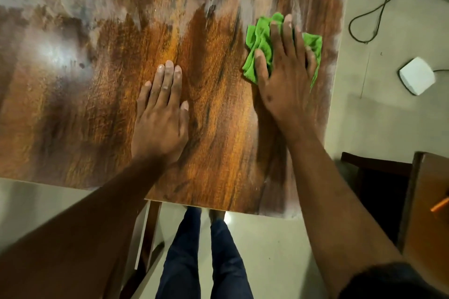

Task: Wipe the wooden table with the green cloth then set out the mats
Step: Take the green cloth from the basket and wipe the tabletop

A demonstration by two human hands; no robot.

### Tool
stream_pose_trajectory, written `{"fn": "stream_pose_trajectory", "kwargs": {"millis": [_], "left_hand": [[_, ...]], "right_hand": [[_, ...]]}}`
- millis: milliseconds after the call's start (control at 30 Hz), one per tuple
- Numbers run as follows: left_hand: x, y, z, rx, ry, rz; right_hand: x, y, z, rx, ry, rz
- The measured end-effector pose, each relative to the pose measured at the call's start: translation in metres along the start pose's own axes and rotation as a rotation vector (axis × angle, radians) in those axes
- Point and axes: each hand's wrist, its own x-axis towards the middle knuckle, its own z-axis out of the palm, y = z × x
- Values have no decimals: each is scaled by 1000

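While only the head view is given, it tells us enough to judge progress. We see the right hand (284, 75) lying flat with straight, spread fingers on top of the green cloth (261, 39), pressing it onto the wooden desk (97, 116) close to the desk's right edge. The cloth is bunched under the palm, with folds showing past the fingertips and on both sides of the hand. The left hand (161, 114) rests palm down on bare wood near the middle of the desk, fingers straight and together, holding nothing; we take it to be a brace.

Looking at the surface, we find a pale, dusty film across the far part of the desk, on the far left, and in a strip along the right edge beside the cloth. The wood near us and around the left hand shows darker and cleaner. We judge the wiping to be under way but not finished: the near middle looks done, while the far side, the left and the right margin are left.

No mats appear anywhere in this view, so we judge that step not yet begun. Off the desk on the floor we notice a white box (416, 75) with a cable (379, 9).
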Motion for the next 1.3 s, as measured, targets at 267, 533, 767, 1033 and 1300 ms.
{"fn": "stream_pose_trajectory", "kwargs": {"millis": [267, 533, 767, 1033, 1300], "left_hand": [[-3, 1, -1, -12, 1, -2], [-1, 1, 3, -2, 21, 5], [0, 4, 1, -15, 37, 4], [-1, 6, 0, -8, 49, 5], [-3, 3, 1, 36, 60, 6]], "right_hand": [[-126, 13, -16, 4, -81, -28], [-246, 3, -13, -23, -173, 37], [-138, 9, -7, -57, -84, 15], [-122, 8, -9, 52, -48, 30], [-229, -74, 10, 33, -183, 8]]}}
